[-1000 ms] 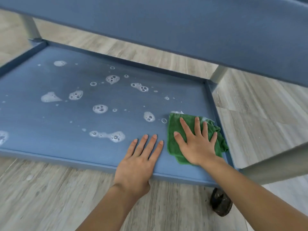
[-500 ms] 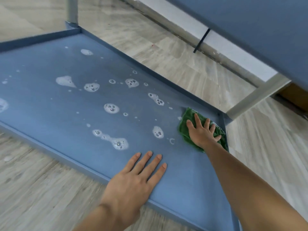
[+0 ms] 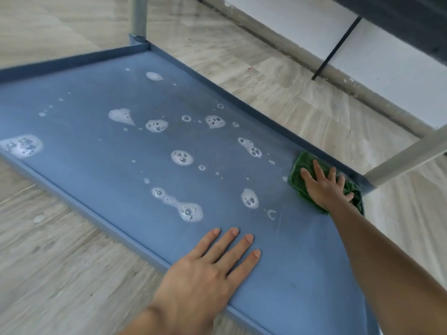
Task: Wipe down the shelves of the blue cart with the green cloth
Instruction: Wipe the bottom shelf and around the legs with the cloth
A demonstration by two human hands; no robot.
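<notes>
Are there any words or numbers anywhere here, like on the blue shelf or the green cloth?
None: no word, number or sign can be read anywhere.
The blue cart shelf carries only soap foam blobs.
The green cloth under the right hand is plain.
The white wall panel is blank.

The blue shelf carries scattered foam patches, the green cloth in its far right corner, and the left hand flat by the near rim.
</notes>
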